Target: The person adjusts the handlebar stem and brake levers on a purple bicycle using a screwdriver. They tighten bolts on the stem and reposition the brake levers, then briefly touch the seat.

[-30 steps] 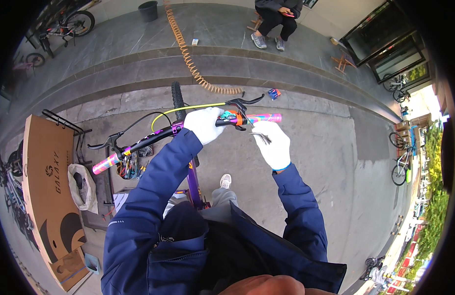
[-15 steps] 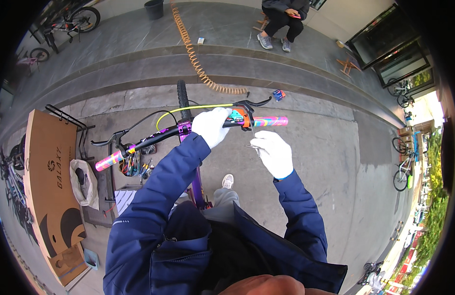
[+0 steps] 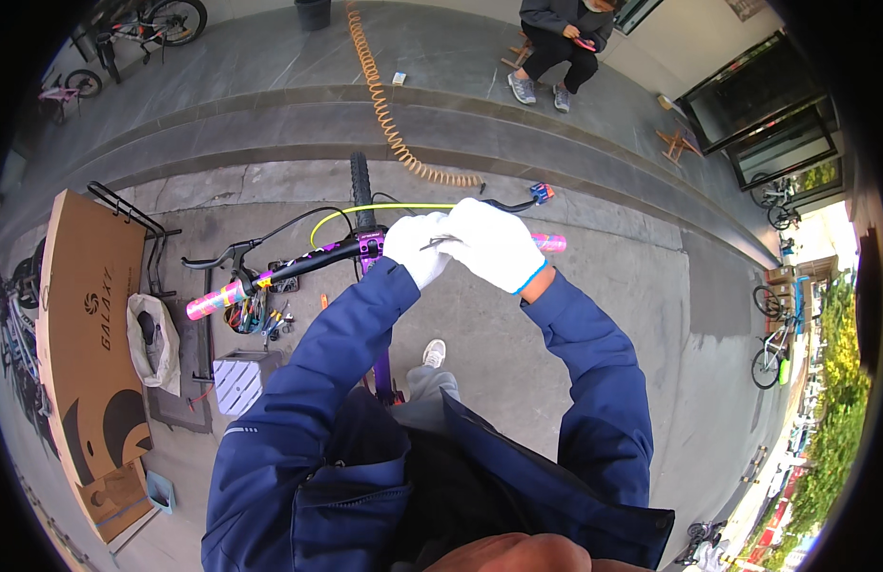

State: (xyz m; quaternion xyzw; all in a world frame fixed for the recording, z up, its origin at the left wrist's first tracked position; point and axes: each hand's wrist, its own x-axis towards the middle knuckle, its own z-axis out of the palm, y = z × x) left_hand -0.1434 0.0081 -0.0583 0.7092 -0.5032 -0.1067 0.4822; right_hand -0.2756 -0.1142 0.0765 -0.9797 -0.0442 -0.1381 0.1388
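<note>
Tool work is judged underway at handlebar (image 3: 318,257): metal key (image 3: 440,242) pinched in right hand (image 3: 496,246), left hand (image 3: 411,247) grip unclear, steady aim needed.

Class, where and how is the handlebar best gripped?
Take the handlebar by its left grip, probably from the wearer's side: this round end is uncovered, a brake lever sits beyond it, and the left hand and right hand crowd the other half.

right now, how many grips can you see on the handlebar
2. The left grip is at the left end of the handlebar; the right grip is at the other end, partly hidden behind the right hand.
</note>
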